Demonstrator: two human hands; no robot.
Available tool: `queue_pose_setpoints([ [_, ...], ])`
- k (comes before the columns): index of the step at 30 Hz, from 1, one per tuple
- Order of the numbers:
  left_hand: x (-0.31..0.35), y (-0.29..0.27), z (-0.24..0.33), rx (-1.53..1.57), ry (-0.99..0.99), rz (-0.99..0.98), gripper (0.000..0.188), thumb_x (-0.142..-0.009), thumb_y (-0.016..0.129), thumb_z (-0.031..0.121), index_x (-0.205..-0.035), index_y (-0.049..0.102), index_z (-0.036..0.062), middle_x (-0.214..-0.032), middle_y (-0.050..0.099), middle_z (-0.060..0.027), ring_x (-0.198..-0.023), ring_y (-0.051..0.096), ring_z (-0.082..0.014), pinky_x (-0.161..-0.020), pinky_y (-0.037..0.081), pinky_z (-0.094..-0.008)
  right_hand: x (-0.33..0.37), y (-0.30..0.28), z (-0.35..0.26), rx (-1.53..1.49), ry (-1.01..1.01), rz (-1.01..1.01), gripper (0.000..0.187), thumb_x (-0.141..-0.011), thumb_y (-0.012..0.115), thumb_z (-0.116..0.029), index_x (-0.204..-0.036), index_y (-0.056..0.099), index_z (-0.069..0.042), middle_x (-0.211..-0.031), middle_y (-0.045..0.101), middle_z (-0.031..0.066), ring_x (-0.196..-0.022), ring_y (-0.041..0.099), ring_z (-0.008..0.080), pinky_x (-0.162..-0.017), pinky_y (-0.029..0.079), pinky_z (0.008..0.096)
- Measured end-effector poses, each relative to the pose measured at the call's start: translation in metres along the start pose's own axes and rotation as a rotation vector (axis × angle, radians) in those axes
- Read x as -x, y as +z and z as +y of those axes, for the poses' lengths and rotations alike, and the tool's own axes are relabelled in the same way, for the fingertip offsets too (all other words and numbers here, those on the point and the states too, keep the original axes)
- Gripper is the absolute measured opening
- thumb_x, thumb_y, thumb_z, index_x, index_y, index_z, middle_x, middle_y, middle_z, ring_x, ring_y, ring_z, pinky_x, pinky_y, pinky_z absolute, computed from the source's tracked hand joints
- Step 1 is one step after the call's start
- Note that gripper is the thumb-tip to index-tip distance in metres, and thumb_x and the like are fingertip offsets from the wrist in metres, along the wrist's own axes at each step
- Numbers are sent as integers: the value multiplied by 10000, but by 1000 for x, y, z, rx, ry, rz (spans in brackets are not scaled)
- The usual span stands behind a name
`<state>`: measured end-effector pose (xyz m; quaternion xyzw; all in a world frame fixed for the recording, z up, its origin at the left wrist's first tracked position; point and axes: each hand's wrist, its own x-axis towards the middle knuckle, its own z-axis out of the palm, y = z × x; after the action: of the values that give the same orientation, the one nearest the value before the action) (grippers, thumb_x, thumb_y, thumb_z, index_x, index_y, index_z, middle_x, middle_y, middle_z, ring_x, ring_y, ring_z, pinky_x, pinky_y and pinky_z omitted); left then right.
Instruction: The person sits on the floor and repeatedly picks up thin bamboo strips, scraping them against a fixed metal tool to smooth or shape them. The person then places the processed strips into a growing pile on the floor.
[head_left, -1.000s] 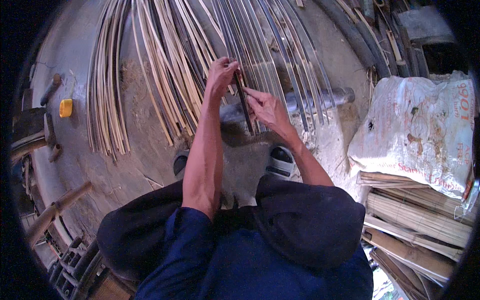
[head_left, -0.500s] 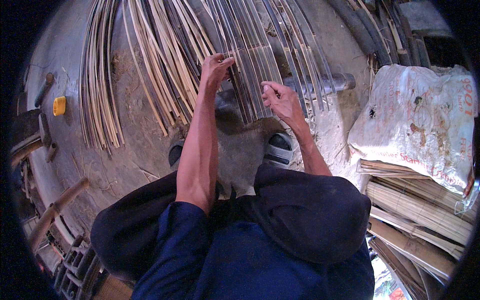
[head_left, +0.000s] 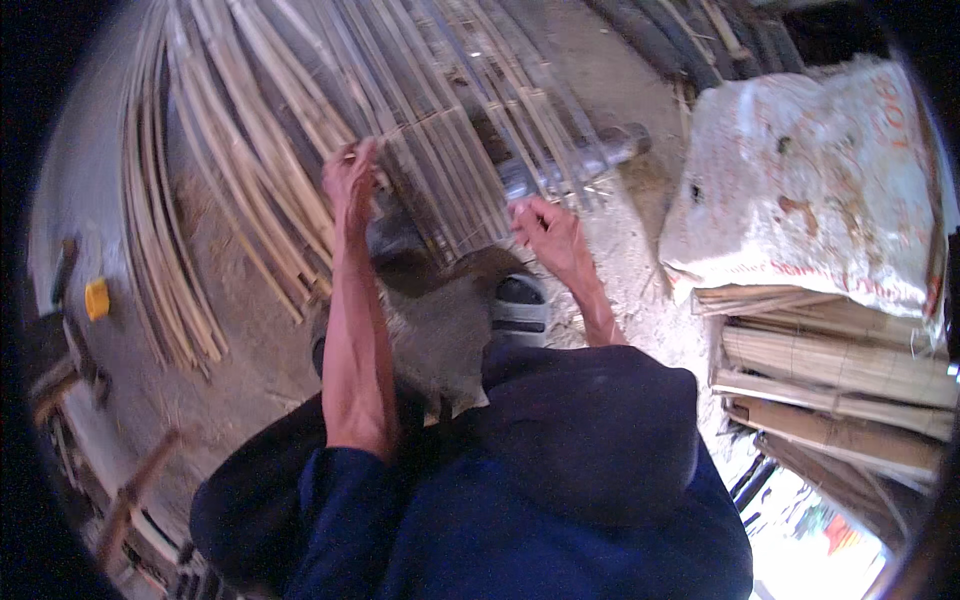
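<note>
Long, narrow bamboo strips [head_left: 425, 135] lie side by side in front of me, crossed by a thin binding line. My left hand [head_left: 352, 182] is closed at the left edge of this row, its fingertips pinched together. Beyond the lower right ends of the strips, my right hand [head_left: 555, 238] is also closed, thumb against curled fingers. Both hands are slightly blurred, and whatever is in their fingers is too fine to see. Beneath the strips lies a dark, rounded log or pipe [head_left: 622, 148].
Loose bamboo strips [head_left: 165, 250] fan out on the ground at left, near a yellow ring-shaped object [head_left: 97, 298]. At right, a stained white sack [head_left: 800, 190] rests above stacked bamboo slats [head_left: 840, 355]. My sandalled foot [head_left: 520, 305] is just below the strips.
The whole view has shifted and turned, with the strips now farther left and lower. My hands have moved apart, the right one drawing away from the strips. Both stay closed.
</note>
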<state>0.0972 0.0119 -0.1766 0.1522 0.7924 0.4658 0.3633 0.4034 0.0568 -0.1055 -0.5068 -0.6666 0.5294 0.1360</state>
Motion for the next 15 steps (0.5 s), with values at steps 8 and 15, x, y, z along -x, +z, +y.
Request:
queue_pose_setpoints([
  [8,6,69,21,-520,889,291,579,-964,570,411,-1422,486,67,-1426,478,-225,-1344,432,-366,-1118,323,-467,39,-41,89,-41,209,336,294,-987,578,-283,-1032,677,-10,-716,669,71,-635,642,122,-599,521,284],
  [15,26,94,16,-972,901,12,648,-986,448,528,-1513,370,159,-1589,294,-122,-1474,250,-323,-1201,136,-511,20,-31,95,-270,262,376,304,-991,578,-292,-988,664,0,-689,637,84,-622,603,115,-583,487,309],
])
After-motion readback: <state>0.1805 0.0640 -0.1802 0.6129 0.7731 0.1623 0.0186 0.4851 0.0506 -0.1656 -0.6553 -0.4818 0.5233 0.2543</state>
